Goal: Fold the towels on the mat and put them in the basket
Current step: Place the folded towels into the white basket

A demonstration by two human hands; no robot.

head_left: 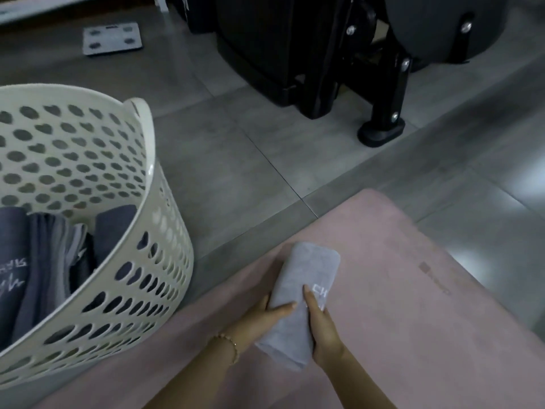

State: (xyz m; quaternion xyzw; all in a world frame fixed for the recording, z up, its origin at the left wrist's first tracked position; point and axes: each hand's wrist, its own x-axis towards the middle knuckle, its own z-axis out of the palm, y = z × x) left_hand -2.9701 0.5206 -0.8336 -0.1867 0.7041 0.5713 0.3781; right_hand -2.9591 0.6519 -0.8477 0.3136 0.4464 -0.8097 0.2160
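Note:
A light grey towel [303, 287], folded into a narrow bundle with white lettering, lies on the pink mat [398, 305]. My left hand [265, 317] grips its left side, thumb on top. My right hand [323, 329] grips its right side, thumb laid across the top. To the left stands the cream perforated basket [141, 278], with several dark grey folded towels [44, 261] standing inside it.
Grey floor tiles surround the mat. A black exercise machine [339, 60] with a foot [380, 131] stands behind the mat. A white bathroom scale [112, 38] lies on the floor at the far left.

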